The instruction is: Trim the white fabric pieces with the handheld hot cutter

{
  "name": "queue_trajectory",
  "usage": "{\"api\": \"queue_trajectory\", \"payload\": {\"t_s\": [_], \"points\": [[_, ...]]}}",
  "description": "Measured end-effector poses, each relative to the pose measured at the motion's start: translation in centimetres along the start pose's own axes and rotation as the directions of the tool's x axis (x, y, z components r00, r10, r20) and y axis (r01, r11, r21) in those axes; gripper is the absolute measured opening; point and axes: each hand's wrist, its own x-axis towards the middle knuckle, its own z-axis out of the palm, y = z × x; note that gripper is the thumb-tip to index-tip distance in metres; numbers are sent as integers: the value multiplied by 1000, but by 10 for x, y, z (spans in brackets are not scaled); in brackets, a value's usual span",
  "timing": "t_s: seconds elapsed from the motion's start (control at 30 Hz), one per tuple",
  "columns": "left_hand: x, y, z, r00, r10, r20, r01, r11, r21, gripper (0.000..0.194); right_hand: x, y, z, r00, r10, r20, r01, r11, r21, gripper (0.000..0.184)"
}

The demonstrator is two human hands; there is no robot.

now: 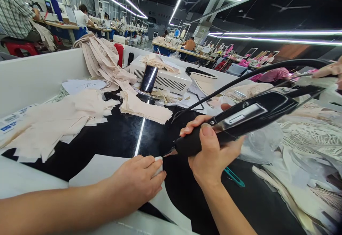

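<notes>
My right hand (211,149) is wrapped round the grip of a black corded hot-knife tool (240,119), whose thin metal tip points left and down. The tip meets a small white fabric piece (158,161) on the black glossy table (117,138). My left hand (139,181) lies curled on that white piece, fingertips pinning it right beside the tool's tip. The tool's black cable (267,69) arcs up and off to the right.
Piles of beige cut fabric strips (53,124) lie at the left, more (144,108) in the middle. A white box machine (162,76) with a phone (149,78) leaning on it stands behind. White lace (307,138) covers the right. Teal clippers (235,178) lie nearby. Other workers sit at far benches.
</notes>
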Motion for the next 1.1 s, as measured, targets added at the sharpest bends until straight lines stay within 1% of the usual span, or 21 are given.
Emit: {"api": "queue_trajectory", "payload": {"t_s": [0.2,0.4,0.6,0.7,0.8,0.93,1.1], "points": [[1,0,-1,999,8,44,-8,1000,10,15,-1,0,1,1000,-22,-2,22,999,25,41],[1,0,-1,997,4,79,-5,1000,1,16,-6,0,2,999,28,19,-28,1000,11,39],[0,0,1,993,8,117,-7,1000,-11,14,-6,0,3,1000,30,-5,-30,999,10,37],[0,-1,1,994,4,108,-2,1000,-17,15,-7,1,4,1000,20,-17,-19,999,29,39],[0,-2,2,995,11,101,-9,1000,-23,16,-8,2,5,1000,26,10,-26,1000,12,39],[-2,-3,3,997,9,74,-7,1000,-21,17,-8,4,4,999,34,38,-34,999,-15,35],[-4,-3,1,998,10,69,-10,1000,4,20,-9,2,8,999,48,6,-49,998,37,41]]}}
